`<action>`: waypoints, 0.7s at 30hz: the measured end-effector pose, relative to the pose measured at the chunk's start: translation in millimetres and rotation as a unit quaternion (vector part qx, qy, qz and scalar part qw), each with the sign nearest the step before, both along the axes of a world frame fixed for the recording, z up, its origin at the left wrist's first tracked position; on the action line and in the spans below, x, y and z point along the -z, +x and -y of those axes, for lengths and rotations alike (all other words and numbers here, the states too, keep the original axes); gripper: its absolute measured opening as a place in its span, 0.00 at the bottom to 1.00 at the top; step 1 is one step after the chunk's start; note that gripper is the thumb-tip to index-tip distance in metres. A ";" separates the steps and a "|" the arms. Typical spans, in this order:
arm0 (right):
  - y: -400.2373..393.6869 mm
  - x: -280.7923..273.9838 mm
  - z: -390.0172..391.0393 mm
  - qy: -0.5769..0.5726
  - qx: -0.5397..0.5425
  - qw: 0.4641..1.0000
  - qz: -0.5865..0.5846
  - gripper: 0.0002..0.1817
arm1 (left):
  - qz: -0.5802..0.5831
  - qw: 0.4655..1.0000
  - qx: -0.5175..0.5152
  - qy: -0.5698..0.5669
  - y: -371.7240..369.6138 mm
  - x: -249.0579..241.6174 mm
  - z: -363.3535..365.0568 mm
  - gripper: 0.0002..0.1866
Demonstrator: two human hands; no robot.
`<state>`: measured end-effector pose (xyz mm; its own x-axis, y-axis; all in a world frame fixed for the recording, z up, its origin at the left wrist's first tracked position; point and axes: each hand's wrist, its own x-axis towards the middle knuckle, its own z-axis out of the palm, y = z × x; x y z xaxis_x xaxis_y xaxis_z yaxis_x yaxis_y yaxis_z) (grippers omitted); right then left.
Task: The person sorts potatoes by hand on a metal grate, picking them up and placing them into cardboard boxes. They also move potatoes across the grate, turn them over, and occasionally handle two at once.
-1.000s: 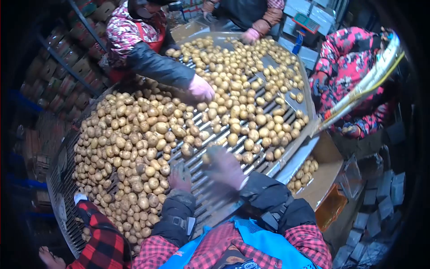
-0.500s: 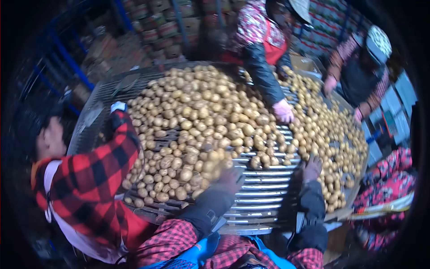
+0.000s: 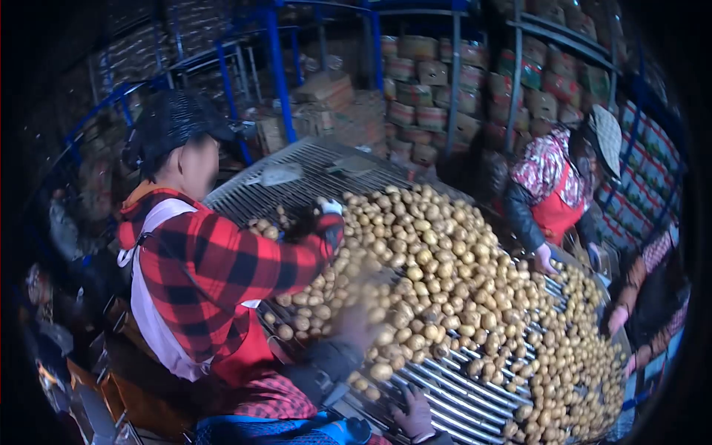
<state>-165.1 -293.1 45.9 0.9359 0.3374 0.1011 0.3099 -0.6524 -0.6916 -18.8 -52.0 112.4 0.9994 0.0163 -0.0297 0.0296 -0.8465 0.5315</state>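
Many pale brown potatoes [image 3: 437, 252] lie heaped across a slatted metal sorting table [image 3: 463, 389]. My left hand [image 3: 357, 326], dark-gloved and smeared by motion, is at the near left edge of the pile; its fingers cannot be made out. Low in the view, my right hand [image 3: 415, 417] rests over bare slats with its fingers apart, holding nothing visible. A few potatoes lie just ahead of it and to its left.
Close on my left, a person in a red-black checked shirt [image 3: 245, 252] reaches a gloved hand [image 3: 330, 207] to the pile. A person in a red apron [image 3: 556, 211] works opposite; another person's pink glove [image 3: 618, 320] is at right. Stacked cartons [image 3: 430, 119] and a blue post [image 3: 279, 74] stand behind.
The view has swung left and up. My left hand has moved forward and left into the pile's edge. My right hand has left the right-hand potatoes for bare slats.
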 end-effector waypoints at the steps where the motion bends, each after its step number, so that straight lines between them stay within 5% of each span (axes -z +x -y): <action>1: 13.3 -2.6 -11.4 -0.024 -0.043 0.999 0.007 0.39 | 0.263 0.956 0.002 0.133 11.8 53.2 5.3 0.32; 3: 31.4 9.1 -29.9 -0.149 -0.093 0.980 0.088 0.37 | 0.254 0.949 0.092 0.162 -7.2 23.2 40.5 0.33; 4: 41.9 10.1 -38.7 -0.227 -0.110 0.960 0.119 0.35 | 0.137 0.989 0.023 -0.053 3.5 88.6 66.7 0.33; 5: 48.9 21.7 -43.6 -0.241 -0.115 0.960 0.088 0.32 | 0.050 0.991 0.056 0.108 -3.3 66.8 87.1 0.37; 6: 52.4 21.8 -38.1 -0.225 -0.118 0.967 0.031 0.27 | 0.262 0.940 0.029 0.218 37.5 225.6 93.4 0.47; 7: 55.3 27.7 -30.2 -0.211 -0.083 0.974 0.007 0.29 | 0.189 0.944 0.035 0.268 42.1 113.8 12.3 0.42; 9: 58.9 42.6 -8.3 -0.193 -0.056 0.980 -0.018 0.30 | 0.230 0.682 0.026 0.693 81.1 34.7 -158.4 0.33; 10: 62.1 47.8 1.7 -0.192 -0.022 0.981 0.010 0.30 | 0.238 0.561 0.009 0.793 84.9 3.7 -222.5 0.29; 11: 62.4 51.8 17.7 -0.195 0.012 0.980 0.035 0.30 | 0.248 0.526 0.008 0.814 67.3 4.3 -235.7 0.29; 12: 60.7 53.3 36.9 -0.202 0.048 0.976 0.058 0.31 | 0.476 0.563 -0.024 0.676 20.7 -55.2 -217.6 0.30; 13: 53.3 56.1 59.3 -0.213 0.095 0.969 0.077 0.31 | 0.464 0.632 0.019 0.620 9.6 -60.0 -190.7 0.30; 16: 15.9 38.8 102.0 -0.229 0.206 0.949 0.072 0.30 | 0.256 0.910 0.124 0.303 -4.2 -27.8 -58.6 0.30; 17: 6.1 19.4 108.5 -0.234 0.232 0.944 0.011 0.29 | 0.147 0.966 0.140 0.162 -13.2 -23.9 -9.8 0.30; 18: -0.4 0.8 111.3 -0.231 0.256 0.938 -0.046 0.29 | 0.070 0.983 0.157 0.061 -20.3 -25.9 31.8 0.31; 21: -51.3 -28.6 117.2 -0.069 0.310 0.947 0.039 0.25 | -0.002 0.980 0.200 -0.025 -30.7 -34.2 92.3 0.32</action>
